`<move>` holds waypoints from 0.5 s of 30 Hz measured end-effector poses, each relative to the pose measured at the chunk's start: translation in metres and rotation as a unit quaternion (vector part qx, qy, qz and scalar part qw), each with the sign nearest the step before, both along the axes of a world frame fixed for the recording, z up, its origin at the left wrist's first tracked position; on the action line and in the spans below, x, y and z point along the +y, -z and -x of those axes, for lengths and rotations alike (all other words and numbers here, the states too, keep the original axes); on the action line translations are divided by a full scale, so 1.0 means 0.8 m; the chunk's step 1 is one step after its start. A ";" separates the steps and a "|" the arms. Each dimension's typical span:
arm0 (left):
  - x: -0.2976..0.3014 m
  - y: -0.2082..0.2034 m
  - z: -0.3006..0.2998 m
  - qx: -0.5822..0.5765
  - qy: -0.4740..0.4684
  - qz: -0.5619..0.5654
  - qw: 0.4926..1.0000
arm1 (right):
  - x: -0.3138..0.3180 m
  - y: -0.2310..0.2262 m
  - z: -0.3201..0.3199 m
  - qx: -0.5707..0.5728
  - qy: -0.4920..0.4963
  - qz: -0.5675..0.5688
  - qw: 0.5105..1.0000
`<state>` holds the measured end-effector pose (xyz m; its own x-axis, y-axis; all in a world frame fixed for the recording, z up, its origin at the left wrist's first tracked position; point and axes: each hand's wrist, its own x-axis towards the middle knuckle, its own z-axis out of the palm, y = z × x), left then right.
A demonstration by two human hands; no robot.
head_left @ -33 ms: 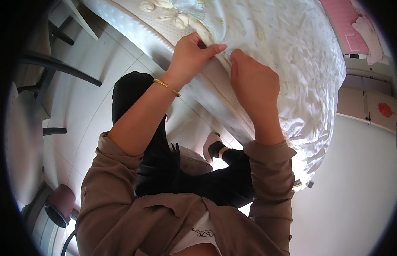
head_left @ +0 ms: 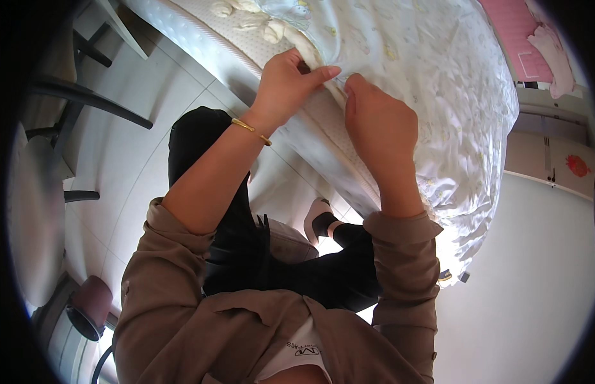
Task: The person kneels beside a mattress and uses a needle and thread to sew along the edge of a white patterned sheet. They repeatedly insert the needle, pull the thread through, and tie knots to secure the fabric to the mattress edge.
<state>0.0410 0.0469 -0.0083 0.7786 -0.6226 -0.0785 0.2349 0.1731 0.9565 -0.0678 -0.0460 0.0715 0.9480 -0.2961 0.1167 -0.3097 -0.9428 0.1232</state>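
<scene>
A pale duvet cover [head_left: 406, 45] with a small faint print lies crumpled over the mattress [head_left: 211, 32]. Cream, fluffy-looking padding [head_left: 275, 31] shows in a rolled strip along the cover's near edge. My left hand [head_left: 281, 89], with a gold bangle at its wrist, is closed on that edge, thumb stretched toward the right. Close beside it, my right hand [head_left: 384, 125] pinches the same edge between thumb and curled fingers. The fingertips of both hands are partly hidden, and I cannot make out anything small between them.
Dark-legged chairs [head_left: 93, 105] stand on the tiled floor [head_left: 150, 173] at left. A brown bin [head_left: 91, 307] is at lower left. Beyond the bed are a pink cloth [head_left: 502, 25] and a pale cabinet [head_left: 534, 153]. My bent knees are against the bedside.
</scene>
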 end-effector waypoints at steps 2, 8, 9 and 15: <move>-0.003 0.011 0.000 -0.041 -0.016 -0.016 0.999 | 0.002 0.003 -0.002 0.005 0.013 0.012 1.000; -0.008 0.013 0.004 -0.117 -0.053 -0.108 0.986 | 0.000 0.014 -0.004 -0.020 0.015 0.016 1.000; -0.009 0.014 0.005 -0.128 -0.064 -0.106 0.984 | 0.001 0.015 -0.005 -0.027 0.014 0.014 0.999; -0.015 0.020 0.012 -0.168 -0.104 -0.108 0.974 | 0.001 0.023 -0.009 -0.038 0.047 0.011 0.998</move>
<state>0.0315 0.0346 -0.0240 0.8908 -0.4451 0.0914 -0.1166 -0.0295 0.9927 -0.0609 -0.0448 0.0531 0.9044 -0.3793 0.1952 -0.4053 -0.9067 0.1162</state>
